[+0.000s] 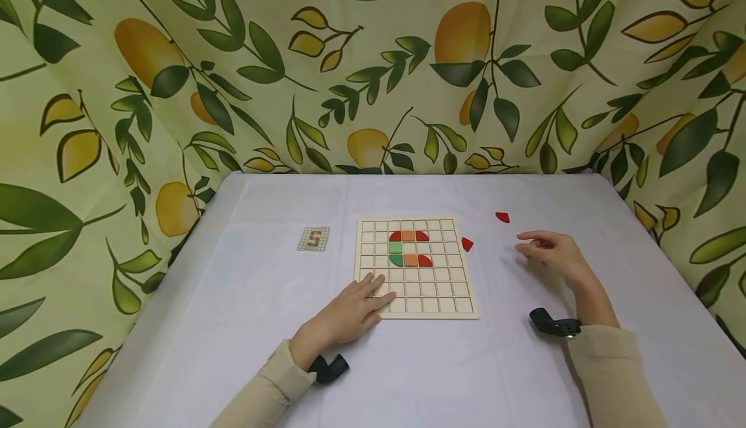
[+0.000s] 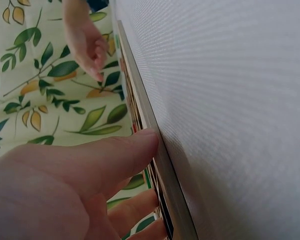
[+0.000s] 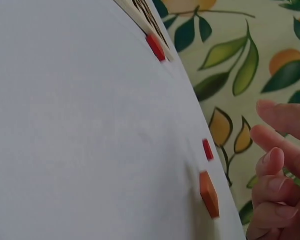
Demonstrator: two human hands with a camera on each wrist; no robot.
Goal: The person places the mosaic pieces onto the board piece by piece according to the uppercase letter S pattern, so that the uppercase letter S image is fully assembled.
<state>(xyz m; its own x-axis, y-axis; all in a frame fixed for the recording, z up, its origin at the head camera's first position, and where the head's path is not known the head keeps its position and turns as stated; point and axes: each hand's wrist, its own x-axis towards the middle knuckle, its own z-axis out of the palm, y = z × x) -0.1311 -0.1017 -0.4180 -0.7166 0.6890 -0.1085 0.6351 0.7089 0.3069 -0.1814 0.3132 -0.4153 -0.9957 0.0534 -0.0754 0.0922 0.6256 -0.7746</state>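
A square wooden grid board (image 1: 431, 292) lies on the table with red, orange and green tiles forming a curved shape in its cells, among them a light green tile (image 1: 395, 247). My left hand (image 1: 350, 308) rests with spread fingers on the board's near left corner; in the left wrist view its thumb (image 2: 135, 150) lies along the board's edge. Over the table to the right hovers my right hand (image 1: 553, 256), loosely bent, with nothing visible in its fingers. Near it, the right wrist view shows an orange tile (image 3: 208, 195) on the cloth, hidden in the head view.
One loose red tile (image 1: 467, 244) lies against the board's right edge, and another red tile (image 1: 502, 217) is farther back. Left of the board lies a small pattern card (image 1: 314, 239). A printed curtain (image 1: 373, 91) hangs behind the white-covered table (image 1: 245, 285).
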